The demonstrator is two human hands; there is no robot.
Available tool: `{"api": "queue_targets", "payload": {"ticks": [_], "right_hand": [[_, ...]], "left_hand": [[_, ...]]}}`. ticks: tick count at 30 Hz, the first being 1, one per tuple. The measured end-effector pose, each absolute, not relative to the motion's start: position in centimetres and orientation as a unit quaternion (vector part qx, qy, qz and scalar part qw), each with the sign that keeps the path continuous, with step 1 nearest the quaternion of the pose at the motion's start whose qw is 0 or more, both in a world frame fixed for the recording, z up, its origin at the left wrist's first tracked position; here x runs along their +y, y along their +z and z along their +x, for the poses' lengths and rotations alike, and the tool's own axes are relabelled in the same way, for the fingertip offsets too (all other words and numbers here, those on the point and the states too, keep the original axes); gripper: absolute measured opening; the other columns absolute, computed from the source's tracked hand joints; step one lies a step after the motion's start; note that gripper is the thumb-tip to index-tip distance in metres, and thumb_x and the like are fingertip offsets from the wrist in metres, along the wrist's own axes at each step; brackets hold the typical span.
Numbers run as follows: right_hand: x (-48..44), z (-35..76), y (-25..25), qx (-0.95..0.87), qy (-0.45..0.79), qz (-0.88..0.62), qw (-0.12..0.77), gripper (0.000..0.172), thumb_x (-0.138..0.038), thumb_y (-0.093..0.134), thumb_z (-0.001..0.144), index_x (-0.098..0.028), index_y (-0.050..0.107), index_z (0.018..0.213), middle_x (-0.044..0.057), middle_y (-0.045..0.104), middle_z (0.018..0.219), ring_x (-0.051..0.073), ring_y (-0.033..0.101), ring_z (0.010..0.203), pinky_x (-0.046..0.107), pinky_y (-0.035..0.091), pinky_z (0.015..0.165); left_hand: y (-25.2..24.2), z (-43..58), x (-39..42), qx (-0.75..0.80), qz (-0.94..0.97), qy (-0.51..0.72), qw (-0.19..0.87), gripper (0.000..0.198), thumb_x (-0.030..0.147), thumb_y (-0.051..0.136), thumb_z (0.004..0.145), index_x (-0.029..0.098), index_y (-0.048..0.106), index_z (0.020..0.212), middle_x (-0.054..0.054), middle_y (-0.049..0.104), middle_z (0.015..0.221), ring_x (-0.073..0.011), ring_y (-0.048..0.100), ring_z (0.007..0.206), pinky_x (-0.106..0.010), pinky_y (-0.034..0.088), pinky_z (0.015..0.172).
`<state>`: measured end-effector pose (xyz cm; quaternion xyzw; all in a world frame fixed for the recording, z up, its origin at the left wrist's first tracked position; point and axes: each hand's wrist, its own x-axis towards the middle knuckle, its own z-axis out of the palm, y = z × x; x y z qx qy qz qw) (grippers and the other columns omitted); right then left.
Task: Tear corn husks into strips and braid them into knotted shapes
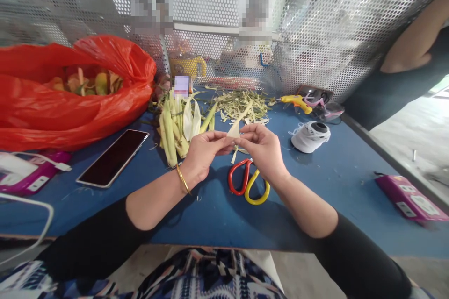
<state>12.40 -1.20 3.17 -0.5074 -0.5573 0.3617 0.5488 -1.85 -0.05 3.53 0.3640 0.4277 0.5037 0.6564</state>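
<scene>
Between my two hands is a pale piece of corn husk [234,130], its narrow end pointing up and away. My left hand [206,152] pinches the husk from the left, thumb against fingers. From the right, my right hand [261,147] pinches it too, and the fingertips of both hands nearly meet. Under and in front of the hands lie scissors [257,202] with one red and one yellow handle; their blades are hidden. Left of my left hand rests a bunch of corn husks [170,135]. Behind the hands spreads a heap of husk scraps [242,105].
A red plastic bag [115,112] of husks stands left, beside a phone [112,159]. At right are a white thread spool [310,138], a yellow glue gun [297,102], safety glasses [328,111] and a purple power strip [410,198]. A perforated panel [210,4] closes the back; another person stands at right.
</scene>
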Motion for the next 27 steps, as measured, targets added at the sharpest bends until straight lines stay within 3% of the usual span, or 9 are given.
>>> {"api": "queue_targets", "payload": {"ticks": [5,10,16,20,27], "right_hand": [[-1.7,12.2,3.1,-0.652,0.204,-0.517,0.516,0.021,-0.022,0.063,0.076,-0.024,0.051,0.092,-0.001,0.069,0.075,0.018,0.067,0.073,0.031,0.050,0.069],[-2.0,12.5,3.4,-0.728,0.076,-0.495,0.469,0.009,-0.016,0.056,0.083,-0.023,0.053,0.078,0.000,0.064,0.075,0.017,0.061,0.072,0.030,0.046,0.069],[-1.7,13.0,3.3,-0.797,0.047,-0.404,0.447,0.025,-0.012,0.046,0.091,-0.024,0.066,0.083,0.004,0.065,0.086,0.017,0.062,0.082,0.031,0.048,0.075],[-1.4,13.2,3.4,-0.812,0.033,-0.370,0.450,0.021,-0.013,0.050,0.092,-0.023,0.067,0.091,0.005,0.066,0.088,0.018,0.062,0.087,0.033,0.050,0.080],[-1.2,13.3,3.3,-0.818,-0.033,-0.359,0.447,0.016,-0.013,0.056,0.090,-0.025,0.067,0.090,0.003,0.068,0.085,0.018,0.063,0.083,0.037,0.050,0.086]], "left_hand": [[3.5,-2.2,0.2,0.450,0.385,0.502,0.630,0.014,0.016,0.080,0.060,0.013,0.069,0.068,-0.001,0.068,0.062,-0.0102,0.061,0.055,-0.021,0.045,0.051],[3.4,-2.4,0.2,0.454,0.404,0.500,0.616,0.014,0.020,0.080,0.059,0.014,0.069,0.065,0.000,0.065,0.060,-0.0088,0.056,0.056,-0.019,0.039,0.047],[3.8,-2.3,0.2,0.431,0.330,0.478,0.691,0.014,0.013,0.080,0.059,0.012,0.067,0.063,0.000,0.062,0.057,-0.0059,0.051,0.050,-0.017,0.037,0.045],[4.3,-2.4,0.2,0.427,0.272,0.465,0.726,0.010,0.004,0.071,0.067,0.011,0.066,0.062,0.000,0.060,0.054,-0.0059,0.051,0.046,-0.017,0.041,0.046],[4.3,-2.3,0.2,0.420,0.228,0.444,0.758,0.024,0.002,0.060,0.081,0.009,0.065,0.059,-0.001,0.059,0.052,-0.0054,0.052,0.044,-0.015,0.042,0.043]]}}
